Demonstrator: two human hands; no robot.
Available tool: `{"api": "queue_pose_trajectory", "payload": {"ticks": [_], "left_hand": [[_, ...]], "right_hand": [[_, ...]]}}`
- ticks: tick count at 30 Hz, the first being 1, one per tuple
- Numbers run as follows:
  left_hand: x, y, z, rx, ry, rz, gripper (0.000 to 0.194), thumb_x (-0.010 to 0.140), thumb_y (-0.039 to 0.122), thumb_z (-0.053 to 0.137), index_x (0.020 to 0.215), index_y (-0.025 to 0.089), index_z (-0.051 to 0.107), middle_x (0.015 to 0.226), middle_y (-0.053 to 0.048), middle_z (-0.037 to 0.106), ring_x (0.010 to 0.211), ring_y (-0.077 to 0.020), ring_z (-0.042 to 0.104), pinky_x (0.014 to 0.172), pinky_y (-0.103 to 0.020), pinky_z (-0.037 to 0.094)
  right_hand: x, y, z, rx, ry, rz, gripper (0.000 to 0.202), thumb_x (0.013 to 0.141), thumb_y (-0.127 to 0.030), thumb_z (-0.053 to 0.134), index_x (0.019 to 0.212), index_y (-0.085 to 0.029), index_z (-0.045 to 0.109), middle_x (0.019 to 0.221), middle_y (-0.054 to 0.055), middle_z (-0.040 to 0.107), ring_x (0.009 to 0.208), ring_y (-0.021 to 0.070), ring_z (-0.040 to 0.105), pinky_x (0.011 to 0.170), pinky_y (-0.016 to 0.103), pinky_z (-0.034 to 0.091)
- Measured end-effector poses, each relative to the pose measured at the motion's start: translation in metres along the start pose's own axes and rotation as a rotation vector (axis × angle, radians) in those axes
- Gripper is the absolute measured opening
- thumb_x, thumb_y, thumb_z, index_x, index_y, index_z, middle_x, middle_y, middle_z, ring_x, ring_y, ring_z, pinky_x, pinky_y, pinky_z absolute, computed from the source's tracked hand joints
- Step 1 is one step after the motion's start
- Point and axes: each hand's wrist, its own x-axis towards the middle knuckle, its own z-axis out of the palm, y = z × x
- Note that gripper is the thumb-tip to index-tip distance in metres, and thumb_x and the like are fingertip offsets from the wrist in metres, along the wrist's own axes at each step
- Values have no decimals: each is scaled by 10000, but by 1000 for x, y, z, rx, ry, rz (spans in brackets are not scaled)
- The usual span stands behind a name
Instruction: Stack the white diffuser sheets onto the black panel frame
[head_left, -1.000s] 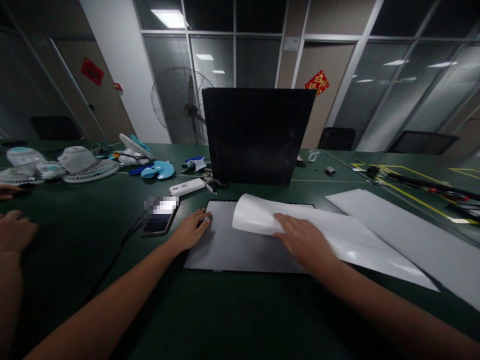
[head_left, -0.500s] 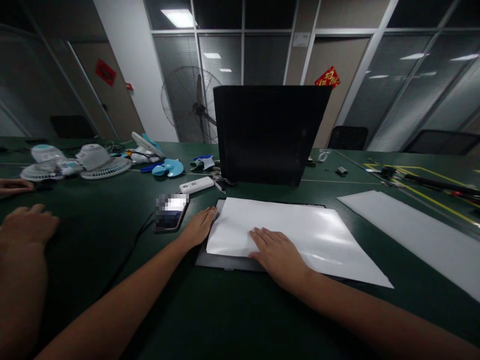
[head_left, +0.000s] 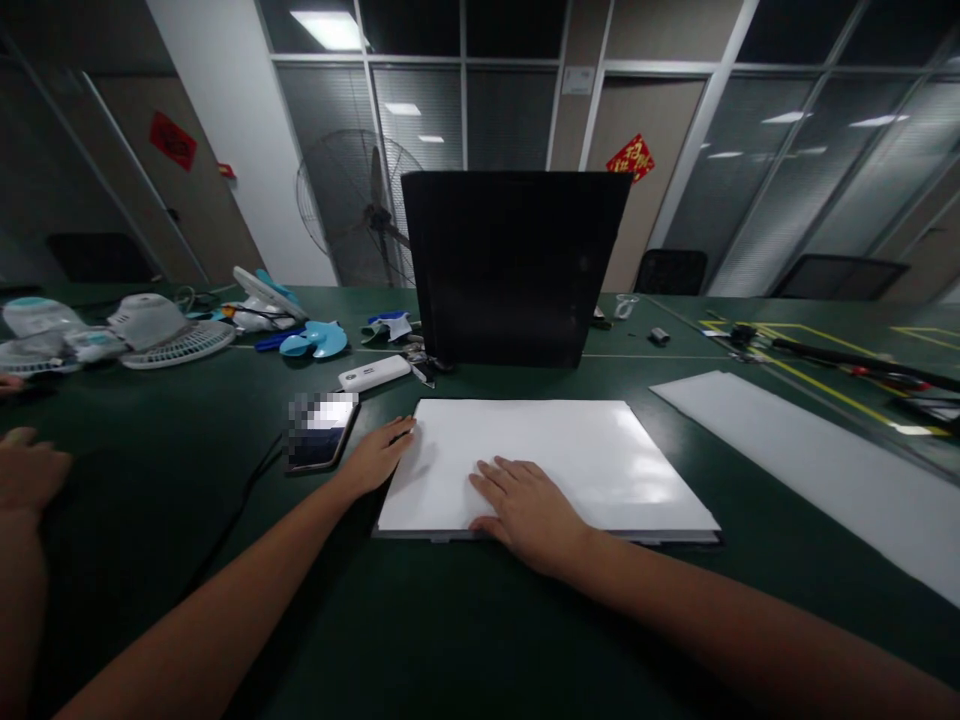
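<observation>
A glossy white sheet (head_left: pixel 592 460) lies squared over a thin flat panel, of which only a dark strip shows below the front edge. My right hand (head_left: pixel 529 515) rests flat on the sheet's front part, fingers stretched out. At the sheet's back left edge, my left hand (head_left: pixel 375 455) touches the side with its fingers extended. Just behind the sheet stands a large black panel (head_left: pixel 514 270), upright and tilted slightly. Left of my left hand is a phone (head_left: pixel 326 445) with a cable running from it.
Another long white sheet (head_left: pixel 810 460) lies at the right. A white power bank (head_left: pixel 375 374), blue fan blades (head_left: pixel 315 340) and white fan parts (head_left: pixel 150 325) sit on the green table (head_left: pixel 450 640). Another person's hand (head_left: pixel 30 470) shows at the far left.
The white sheet, skewed over the dark panel before, has swung and shifted into line with it. My hands stay on it, and the view has turned a little right.
</observation>
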Motion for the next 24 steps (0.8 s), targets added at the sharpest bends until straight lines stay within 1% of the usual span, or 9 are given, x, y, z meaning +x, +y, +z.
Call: {"api": "queue_pose_trajectory", "payload": {"ticks": [4, 6, 8, 11, 14, 17, 19, 20, 24], "left_hand": [[0, 1, 1, 37, -48, 15, 624, 912, 562, 496, 1362, 170, 680, 1519, -116, 592, 1441, -346, 527, 1244, -496, 362], [-1, 2, 2, 74, -63, 14, 631, 885, 529, 534, 1388, 168, 657, 1543, -120, 566, 1449, -351, 516, 1255, -507, 341], [-1, 3, 2, 99, -76, 12, 644, 890, 513, 522, 1419, 163, 632, 1562, -117, 546, 1459, -342, 505, 1262, -502, 332], [-1, 2, 3, 116, -94, 12, 679, 907, 519, 484, 1458, 139, 600, 1593, -121, 508, 1482, -334, 476, 1272, -489, 317], [0, -1, 5, 117, -103, 22, 710, 914, 537, 460, 1471, 116, 586, 1604, -133, 491, 1505, -327, 444, 1286, -469, 289], [1, -6, 8, 103, -96, 40, 717, 922, 556, 456, 1475, 115, 577, 1609, -138, 484, 1514, -318, 432, 1291, -479, 273], [1, -7, 10, 96, -93, 49, 705, 931, 564, 457, 1474, 131, 575, 1616, -132, 475, 1516, -315, 430, 1289, -490, 271], [1, -8, 10, 96, -96, 51, 700, 937, 569, 452, 1474, 137, 575, 1621, -130, 468, 1518, -316, 426, 1288, -494, 269], [1, -7, 10, 110, -127, 50, 731, 953, 600, 414, 1484, 121, 563, 1641, -150, 428, 1533, -337, 395, 1290, -502, 255]], "right_hand": [[-6, 6, -4, 56, 38, -12, 725, 1027, -643, 413, 1565, -166, 510, 1638, 132, 434, 1499, 314, 409, 1219, 502, 357], [-8, 25, -9, 40, 102, 34, 741, 1022, -671, 386, 1555, -174, 522, 1631, 137, 444, 1495, 305, 416, 1220, 502, 351], [-13, 62, -15, -11, 195, 139, 734, 1034, -663, 347, 1552, -173, 522, 1610, 143, 473, 1487, 304, 426, 1220, 522, 341], [-33, 145, -25, -162, 309, 392, 667, 1050, -567, 340, 1524, -140, 535, 1566, 180, 514, 1476, 335, 428, 1211, 569, 326], [-77, 236, -26, -294, 376, 693, 642, 1027, -475, 412, 1533, -90, 495, 1626, 232, 408, 1529, 365, 321, 1213, 563, 308], [-132, 304, -20, -325, 346, 942, 707, 1010, -474, 451, 1581, -60, 414, 1676, 265, 287, 1573, 394, 186, 1216, 610, 248], [-163, 334, -16, -257, 268, 1113, 838, 994, -623, 433, 1594, -39, 386, 1666, 318, 253, 1562, 451, 163, 1145, 664, 302], [-173, 344, -15, -208, 222, 1177, 883, 983, -679, 413, 1585, -33, 398, 1641, 345, 282, 1536, 478, 218, 1102, 679, 337], [-183, 359, -18, -68, 66, 1228, 755, 980, -692, 404, 1368, -90, 644, 1396, 333, 575, 1245, 465, 576, 953, 624, 466]]}}
